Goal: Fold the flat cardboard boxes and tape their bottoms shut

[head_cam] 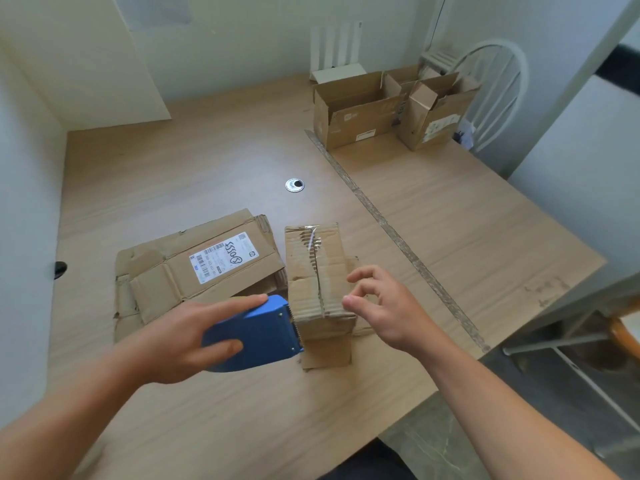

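A small cardboard box (317, 271) stands bottom-up near the table's front, clear tape running along its closed flaps. My left hand (180, 341) grips a blue tape dispenser (256, 332) whose toothed edge touches the box's near left corner. My right hand (384, 306) hovers at the box's right side with fingers loosely curled and holds nothing. To the left of the box lies a stack of flat cardboard boxes (194, 271), the top one with a white shipping label.
Two folded open boxes (356, 112) (436, 112) stand at the far right of the wooden table (173, 174). A tape strip (391, 230) runs diagonally across the table. A round metal grommet (294, 185) sits mid-table. A white chair (498, 84) stands behind.
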`<state>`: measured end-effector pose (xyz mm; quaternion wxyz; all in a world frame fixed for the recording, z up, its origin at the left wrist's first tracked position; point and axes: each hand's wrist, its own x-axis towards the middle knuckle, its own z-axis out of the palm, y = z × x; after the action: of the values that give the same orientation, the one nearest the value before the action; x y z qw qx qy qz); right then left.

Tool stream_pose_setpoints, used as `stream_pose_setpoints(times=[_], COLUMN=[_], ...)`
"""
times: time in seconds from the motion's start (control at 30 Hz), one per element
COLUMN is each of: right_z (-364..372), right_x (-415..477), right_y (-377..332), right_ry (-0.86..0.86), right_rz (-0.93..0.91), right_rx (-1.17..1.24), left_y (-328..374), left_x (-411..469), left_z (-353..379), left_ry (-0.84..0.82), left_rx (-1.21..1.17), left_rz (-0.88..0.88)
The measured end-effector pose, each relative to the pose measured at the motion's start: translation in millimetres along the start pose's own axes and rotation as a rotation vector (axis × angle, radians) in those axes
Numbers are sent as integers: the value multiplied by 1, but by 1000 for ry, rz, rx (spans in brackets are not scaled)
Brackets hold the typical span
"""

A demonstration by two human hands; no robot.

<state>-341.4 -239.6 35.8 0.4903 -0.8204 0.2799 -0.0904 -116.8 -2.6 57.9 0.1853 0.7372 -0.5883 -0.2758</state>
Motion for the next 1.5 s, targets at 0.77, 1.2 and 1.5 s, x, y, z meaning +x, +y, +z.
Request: stream_pose_setpoints(times=[0.77, 1.2, 1.5], right_z=[8, 19, 17], right_x=[2, 7, 5], right_y=[52, 67, 61], right_ry=[94, 15, 78], right_rz=[333, 472, 383], right_rx=[-51, 145, -156], left_y=[3, 9, 13], left_x=[53, 72, 77], left_z=[-15, -6, -6], left_ry=[-335, -375, -387], left_rx=[-58, -31, -20], left_rz=[-408, -428, -425])
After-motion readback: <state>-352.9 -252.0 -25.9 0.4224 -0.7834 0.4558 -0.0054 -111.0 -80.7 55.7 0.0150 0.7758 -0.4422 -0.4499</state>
